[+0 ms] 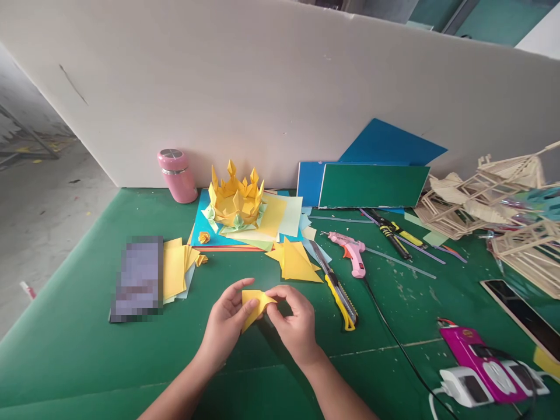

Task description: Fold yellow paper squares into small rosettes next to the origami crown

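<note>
Between my two hands, low over the green table, is a small piece of folded yellow paper (251,308). My left hand (226,318) grips its left side, thumb lying across the front. At the paper's right corner, my right hand (292,318) pinches the tip between thumb and fingers. Just beyond lie several yellow paper triangles (297,261). A yellow folded-paper crown (236,201) with light green pieces round its base stands on stacked coloured sheets. Small yellow folded-paper roses (204,237) lie near it. The fingertips behind the paper are partly hidden.
Right of my hands lie a yellow utility knife (339,297), a pink glue gun (353,251) with its cord, and pliers (391,233). A magenta power strip (485,361) and a phone (525,318) are farther right. A pink flask (177,178) and a blurred tablet-like object (137,279) stand left.
</note>
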Demonstrator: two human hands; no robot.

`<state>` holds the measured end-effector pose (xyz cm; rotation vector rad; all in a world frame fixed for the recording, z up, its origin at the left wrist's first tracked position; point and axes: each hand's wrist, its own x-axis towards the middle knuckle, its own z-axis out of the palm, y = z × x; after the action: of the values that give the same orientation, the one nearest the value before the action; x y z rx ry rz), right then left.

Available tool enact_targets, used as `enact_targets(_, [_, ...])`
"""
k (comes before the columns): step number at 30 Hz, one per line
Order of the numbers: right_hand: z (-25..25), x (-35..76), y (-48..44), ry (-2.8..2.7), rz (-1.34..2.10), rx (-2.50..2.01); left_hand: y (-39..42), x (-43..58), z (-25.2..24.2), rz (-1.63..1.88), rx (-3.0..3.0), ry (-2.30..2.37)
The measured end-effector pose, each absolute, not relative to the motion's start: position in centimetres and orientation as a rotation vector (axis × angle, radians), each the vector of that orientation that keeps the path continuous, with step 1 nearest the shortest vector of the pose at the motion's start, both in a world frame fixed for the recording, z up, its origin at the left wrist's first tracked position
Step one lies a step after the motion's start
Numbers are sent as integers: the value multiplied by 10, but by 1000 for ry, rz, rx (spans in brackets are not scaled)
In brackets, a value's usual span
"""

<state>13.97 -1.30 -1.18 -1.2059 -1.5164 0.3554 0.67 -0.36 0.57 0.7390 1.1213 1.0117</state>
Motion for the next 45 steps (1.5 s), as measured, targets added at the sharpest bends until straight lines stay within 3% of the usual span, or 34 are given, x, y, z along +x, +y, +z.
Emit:
enact_targets(9, [-13, 139, -12, -1506, 450, -1181, -2, 4, 1, 986, 670, 1167])
enact_targets(20, [-12, 138, -11, -1610, 105, -1137, -7, 9, 4, 953, 748, 1135])
enact_targets(45, [-12, 142, -8, -1836, 76, -1102, -1, 6, -3, 1075, 749, 1139])
